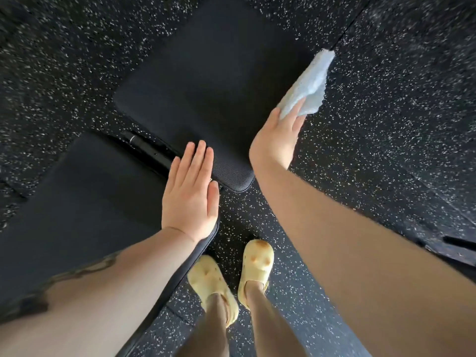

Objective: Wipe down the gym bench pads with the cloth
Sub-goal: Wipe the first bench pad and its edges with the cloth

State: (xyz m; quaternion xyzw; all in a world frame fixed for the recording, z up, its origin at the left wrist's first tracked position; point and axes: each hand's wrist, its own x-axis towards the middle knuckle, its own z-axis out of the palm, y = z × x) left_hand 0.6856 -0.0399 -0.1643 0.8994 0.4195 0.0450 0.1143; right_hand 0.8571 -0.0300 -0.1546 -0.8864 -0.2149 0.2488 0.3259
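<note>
The cloth (306, 86) is pinched by the right hand (277, 136) off the bench pad's (206, 81) right edge, left hand (190, 191) laid flat, so it's probably best flattened and dragged edge-to-edge.

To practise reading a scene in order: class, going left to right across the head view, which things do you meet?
Nearer black padded bench cushion → left hand resting flat → right hand → pale blue fluffy cloth it holds.
</note>
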